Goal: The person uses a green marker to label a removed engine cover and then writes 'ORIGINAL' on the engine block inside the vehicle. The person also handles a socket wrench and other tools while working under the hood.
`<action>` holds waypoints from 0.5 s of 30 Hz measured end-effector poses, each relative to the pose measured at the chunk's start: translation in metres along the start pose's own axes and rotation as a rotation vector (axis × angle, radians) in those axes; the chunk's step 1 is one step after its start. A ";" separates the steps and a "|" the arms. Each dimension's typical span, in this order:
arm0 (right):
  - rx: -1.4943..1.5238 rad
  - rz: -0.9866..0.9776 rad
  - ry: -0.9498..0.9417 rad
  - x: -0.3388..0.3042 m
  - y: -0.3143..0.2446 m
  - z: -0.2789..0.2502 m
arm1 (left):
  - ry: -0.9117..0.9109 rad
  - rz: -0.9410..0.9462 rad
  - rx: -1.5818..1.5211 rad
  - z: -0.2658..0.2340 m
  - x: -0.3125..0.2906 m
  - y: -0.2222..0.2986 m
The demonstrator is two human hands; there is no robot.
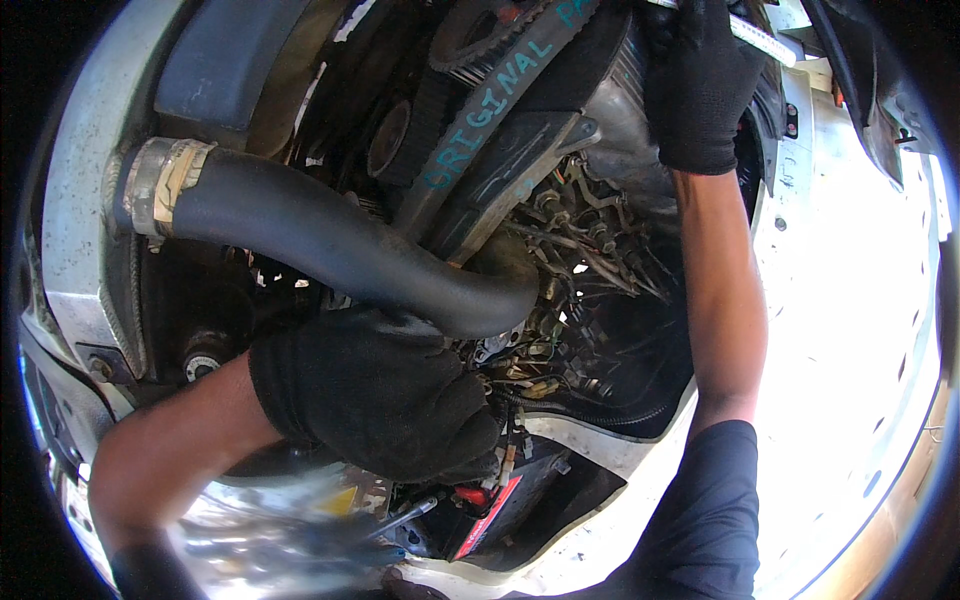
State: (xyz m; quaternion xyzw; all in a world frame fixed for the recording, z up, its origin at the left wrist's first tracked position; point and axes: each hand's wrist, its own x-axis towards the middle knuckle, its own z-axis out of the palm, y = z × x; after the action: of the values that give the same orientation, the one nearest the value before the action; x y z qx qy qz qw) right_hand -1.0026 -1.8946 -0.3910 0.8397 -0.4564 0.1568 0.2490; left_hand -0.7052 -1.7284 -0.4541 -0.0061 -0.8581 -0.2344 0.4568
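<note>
My left hand, in a black knit glove, reaches into an engine bay below a thick black rubber hose. Its upper edge meets the underside of the hose. The fingers curl downward over wires and connectors; what they grip is hidden. My right hand, gloved alike, is at the far top right beside the engine's dark metal side. A narrow white bar with print runs by its fingers. The top edge cuts the fingers off, so I cannot tell whether they hold the bar.
A metal clamp joins the hose to a pale metal part at left. A dark bar with teal lettering crosses toward the top. A battery with a red terminal cover sits near the front. White bodywork borders the right side.
</note>
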 end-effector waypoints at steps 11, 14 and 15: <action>-0.085 0.015 -0.011 -0.008 0.007 0.001 | 0.001 -0.001 -0.015 0.007 -0.004 -0.001; -0.175 -0.034 0.018 -0.006 0.004 0.001 | 0.025 -0.007 0.004 0.007 -0.007 0.000; -0.216 -0.055 0.028 -0.006 0.003 0.000 | 0.023 -0.010 -0.007 0.006 -0.007 0.000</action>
State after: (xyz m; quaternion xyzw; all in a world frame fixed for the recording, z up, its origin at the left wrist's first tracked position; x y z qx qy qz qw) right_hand -1.0085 -1.8924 -0.3929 0.8177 -0.4441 0.1117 0.3488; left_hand -0.7059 -1.7248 -0.4620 -0.0009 -0.8521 -0.2396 0.4653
